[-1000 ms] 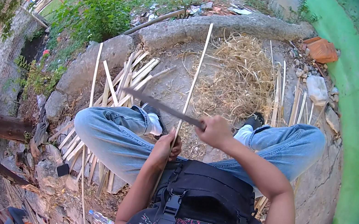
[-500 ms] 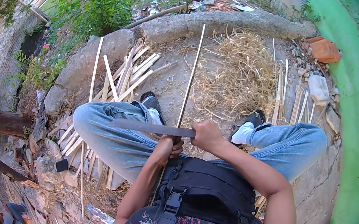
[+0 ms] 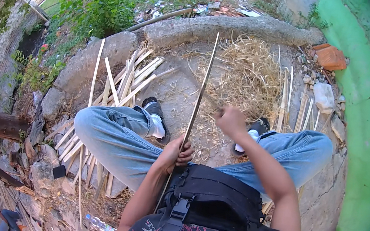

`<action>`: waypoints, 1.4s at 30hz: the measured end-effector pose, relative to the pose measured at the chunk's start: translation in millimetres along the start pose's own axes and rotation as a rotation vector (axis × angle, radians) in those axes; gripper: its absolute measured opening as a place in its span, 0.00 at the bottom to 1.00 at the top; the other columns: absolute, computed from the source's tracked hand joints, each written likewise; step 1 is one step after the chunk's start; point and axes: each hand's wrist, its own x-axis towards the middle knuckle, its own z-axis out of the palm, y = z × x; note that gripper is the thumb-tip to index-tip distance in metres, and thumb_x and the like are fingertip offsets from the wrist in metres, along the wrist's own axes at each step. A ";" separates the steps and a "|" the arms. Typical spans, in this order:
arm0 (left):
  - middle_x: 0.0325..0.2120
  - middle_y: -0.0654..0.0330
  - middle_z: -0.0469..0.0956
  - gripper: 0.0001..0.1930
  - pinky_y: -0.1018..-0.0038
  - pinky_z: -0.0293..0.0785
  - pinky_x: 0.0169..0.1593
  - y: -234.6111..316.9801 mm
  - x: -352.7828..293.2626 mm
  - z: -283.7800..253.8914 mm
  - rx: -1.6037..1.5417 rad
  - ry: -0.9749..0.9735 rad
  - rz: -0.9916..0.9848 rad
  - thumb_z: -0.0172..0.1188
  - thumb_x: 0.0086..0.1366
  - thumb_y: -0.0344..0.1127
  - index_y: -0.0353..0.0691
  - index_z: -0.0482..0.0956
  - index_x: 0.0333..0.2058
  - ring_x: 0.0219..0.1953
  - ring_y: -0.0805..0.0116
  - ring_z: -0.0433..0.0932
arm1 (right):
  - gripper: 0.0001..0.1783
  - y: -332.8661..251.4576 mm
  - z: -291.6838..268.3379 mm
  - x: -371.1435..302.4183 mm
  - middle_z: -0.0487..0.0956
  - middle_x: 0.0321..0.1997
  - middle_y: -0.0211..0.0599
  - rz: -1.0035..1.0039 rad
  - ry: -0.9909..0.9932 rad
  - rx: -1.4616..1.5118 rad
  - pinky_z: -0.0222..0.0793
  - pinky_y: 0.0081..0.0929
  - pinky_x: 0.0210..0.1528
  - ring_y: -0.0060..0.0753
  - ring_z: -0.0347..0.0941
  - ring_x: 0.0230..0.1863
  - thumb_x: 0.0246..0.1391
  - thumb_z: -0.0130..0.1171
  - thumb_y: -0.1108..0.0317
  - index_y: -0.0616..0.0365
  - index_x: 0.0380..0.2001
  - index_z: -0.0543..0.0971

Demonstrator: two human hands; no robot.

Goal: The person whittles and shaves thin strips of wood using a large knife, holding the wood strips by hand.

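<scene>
My left hand (image 3: 175,155) is closed around a long, thin bamboo strip (image 3: 196,105) that slants up and away from my lap. Its lower end runs down beside the black bag (image 3: 217,187) on my front. In front of my right knee, my right hand (image 3: 231,122) is closed on the handle of a long-bladed knife (image 3: 212,101). The blade is smeared by motion and points away to the left, reaching toward the strip. Whether blade and strip touch, I cannot tell.
Curly shavings (image 3: 250,80) lie heaped beyond my right foot. Split strips (image 3: 128,80) are piled by my left leg, with more strips (image 3: 285,99) at the right. A low concrete kerb (image 3: 226,28) curves across the far side; a green wall (image 3: 361,118) stands right.
My right hand has swung the knife away from my left hand, forward and to the right. The blade has turned from lying crosswise to pointing away. The strip's far tip has shifted slightly right.
</scene>
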 end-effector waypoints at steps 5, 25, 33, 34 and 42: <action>0.09 0.70 0.50 0.23 0.83 0.45 0.07 -1.6 -1.9 -3.9 0.006 -0.009 -0.035 0.34 0.72 0.54 0.46 0.58 0.22 0.08 0.80 0.48 | 0.10 -25.3 15.2 -40.1 0.78 0.22 0.51 -0.255 -0.195 -0.095 0.74 0.44 0.35 0.51 0.78 0.28 0.45 0.55 0.64 0.59 0.23 0.80; 0.10 0.70 0.52 0.27 0.86 0.48 0.08 4.7 -10.3 4.1 -0.022 -0.259 -0.084 0.33 0.70 0.62 0.44 0.59 0.24 0.09 0.81 0.51 | 0.21 24.0 -21.9 37.9 0.58 0.10 0.16 0.485 0.020 1.060 0.45 0.20 0.12 0.14 0.50 0.08 0.56 0.59 0.52 0.58 0.21 0.73; 0.11 0.69 0.53 0.28 0.85 0.47 0.09 1.0 -12.2 10.0 0.249 -0.169 -0.062 0.32 0.70 0.63 0.45 0.60 0.25 0.10 0.81 0.51 | 0.21 -14.9 -32.8 10.7 0.58 0.10 0.14 0.388 -0.167 1.272 0.49 0.18 0.15 0.11 0.50 0.09 0.52 0.65 0.51 0.59 0.26 0.75; 0.12 0.69 0.55 0.28 0.85 0.47 0.10 0.5 -12.6 11.4 0.324 -0.162 -0.045 0.32 0.69 0.64 0.44 0.62 0.27 0.10 0.81 0.52 | 0.21 -16.5 -31.5 7.6 0.58 0.10 0.14 0.381 -0.265 1.379 0.50 0.17 0.16 0.12 0.50 0.09 0.51 0.66 0.52 0.59 0.27 0.75; 0.22 0.66 0.70 0.20 0.82 0.65 0.27 -7.4 -34.6 30.8 0.488 0.047 0.334 0.45 0.70 0.52 0.38 0.71 0.41 0.26 0.78 0.69 | 0.12 8.4 -47.3 28.8 0.57 0.11 0.16 0.223 -0.178 1.640 0.63 0.23 0.25 0.15 0.54 0.11 0.56 0.62 0.59 0.54 0.28 0.72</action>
